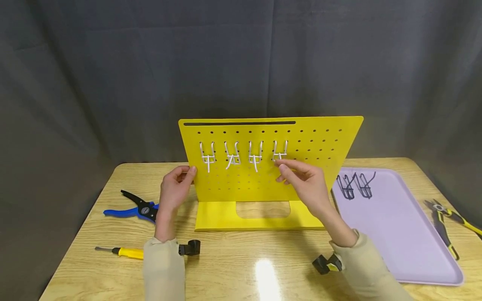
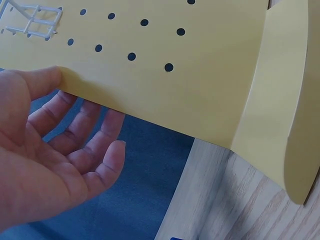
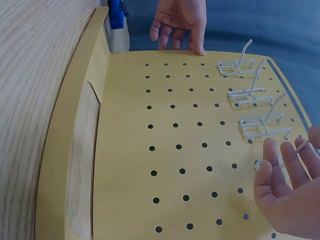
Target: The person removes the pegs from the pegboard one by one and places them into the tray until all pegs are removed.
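A yellow pegboard (image 1: 226, 195) stands upright on its bent base on the table. Four white wire hooks sit in a row across its upper holes, the rightmost hook (image 1: 280, 154) partly behind my right hand (image 1: 310, 184). That hand pinches this hook's prong between thumb and fingertips; in the right wrist view the prong tip pokes out between the fingers. My left hand (image 1: 176, 188) holds the board's left edge, its thumb (image 2: 45, 82) on the front face and the fingers behind. The other white hooks (image 3: 262, 126) hang with their prongs sticking outward.
Right of the board, a lilac tray (image 1: 391, 246) holds two black wire hooks (image 1: 355, 187). Yellow-and-black pliers (image 1: 444, 221) lie beyond it. On the left are blue-handled pliers (image 1: 139, 210) and a yellow screwdriver (image 1: 128, 253). A dark curtain (image 1: 241, 62) hangs behind the table.
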Demonstrator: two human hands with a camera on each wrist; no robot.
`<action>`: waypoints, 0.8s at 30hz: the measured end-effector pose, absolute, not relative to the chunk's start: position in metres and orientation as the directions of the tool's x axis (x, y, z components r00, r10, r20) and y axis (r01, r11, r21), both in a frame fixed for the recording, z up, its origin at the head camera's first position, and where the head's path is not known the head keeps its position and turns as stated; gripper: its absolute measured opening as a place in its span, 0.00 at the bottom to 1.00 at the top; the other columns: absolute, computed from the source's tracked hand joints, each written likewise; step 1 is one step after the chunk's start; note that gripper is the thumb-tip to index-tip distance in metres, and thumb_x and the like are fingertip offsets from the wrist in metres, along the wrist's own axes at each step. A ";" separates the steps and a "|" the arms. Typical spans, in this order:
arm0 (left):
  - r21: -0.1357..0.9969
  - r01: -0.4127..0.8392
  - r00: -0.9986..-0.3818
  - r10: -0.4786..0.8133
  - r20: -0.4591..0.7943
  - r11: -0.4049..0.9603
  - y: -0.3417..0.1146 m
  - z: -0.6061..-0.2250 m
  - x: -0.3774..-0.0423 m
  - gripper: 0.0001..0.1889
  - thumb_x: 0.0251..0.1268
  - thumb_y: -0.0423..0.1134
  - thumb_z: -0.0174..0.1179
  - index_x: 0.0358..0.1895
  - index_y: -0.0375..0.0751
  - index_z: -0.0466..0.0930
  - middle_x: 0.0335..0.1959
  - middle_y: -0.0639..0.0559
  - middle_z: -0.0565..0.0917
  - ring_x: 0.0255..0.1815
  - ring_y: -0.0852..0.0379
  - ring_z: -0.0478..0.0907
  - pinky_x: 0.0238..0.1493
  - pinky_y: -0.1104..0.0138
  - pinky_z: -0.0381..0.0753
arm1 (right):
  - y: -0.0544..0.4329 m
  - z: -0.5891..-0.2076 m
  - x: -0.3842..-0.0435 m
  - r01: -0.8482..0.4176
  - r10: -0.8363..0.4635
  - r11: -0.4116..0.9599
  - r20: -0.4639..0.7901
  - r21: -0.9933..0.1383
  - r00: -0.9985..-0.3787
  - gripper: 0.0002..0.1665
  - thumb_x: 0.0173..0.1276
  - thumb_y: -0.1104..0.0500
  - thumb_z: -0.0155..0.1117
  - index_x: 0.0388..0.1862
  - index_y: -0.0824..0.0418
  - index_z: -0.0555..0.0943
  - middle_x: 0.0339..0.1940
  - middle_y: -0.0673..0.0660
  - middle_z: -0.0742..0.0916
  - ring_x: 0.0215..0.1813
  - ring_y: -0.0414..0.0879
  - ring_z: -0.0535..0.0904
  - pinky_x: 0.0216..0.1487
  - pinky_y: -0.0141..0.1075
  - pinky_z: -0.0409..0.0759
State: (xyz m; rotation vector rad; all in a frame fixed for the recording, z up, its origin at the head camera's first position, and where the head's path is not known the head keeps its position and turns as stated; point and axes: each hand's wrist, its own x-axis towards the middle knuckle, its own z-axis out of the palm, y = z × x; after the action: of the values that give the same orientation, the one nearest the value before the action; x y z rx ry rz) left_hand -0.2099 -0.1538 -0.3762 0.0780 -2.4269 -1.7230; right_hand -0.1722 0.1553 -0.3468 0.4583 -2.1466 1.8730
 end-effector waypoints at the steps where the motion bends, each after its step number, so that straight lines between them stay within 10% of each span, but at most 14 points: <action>1: 0.943 0.052 -0.985 -0.136 0.102 0.328 -0.154 -0.376 -0.210 0.18 0.71 0.45 0.55 0.48 0.31 0.79 0.40 0.36 0.81 0.44 0.39 0.78 0.45 0.65 0.75 | 0.156 -0.347 -0.172 -0.396 -0.068 0.123 0.391 -0.910 -0.918 0.14 0.70 0.62 0.60 0.51 0.68 0.82 0.47 0.54 0.87 0.32 0.45 0.84 0.39 0.36 0.80; 24: 0.946 0.049 -0.987 -0.132 0.096 0.321 -0.154 -0.377 -0.211 0.18 0.71 0.45 0.55 0.48 0.31 0.80 0.40 0.35 0.81 0.44 0.39 0.78 0.45 0.64 0.75 | 0.160 -0.339 -0.172 -0.349 -0.091 -0.021 0.349 -0.937 -0.933 0.13 0.70 0.64 0.60 0.47 0.72 0.82 0.42 0.53 0.88 0.32 0.44 0.84 0.38 0.33 0.81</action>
State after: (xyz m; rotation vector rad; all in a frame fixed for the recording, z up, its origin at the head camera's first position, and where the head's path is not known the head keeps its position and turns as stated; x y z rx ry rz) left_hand -0.2110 -0.1539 -0.3767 0.0769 -2.4226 -1.7435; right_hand -0.1719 0.1601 -0.3390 0.4712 -2.0590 2.0687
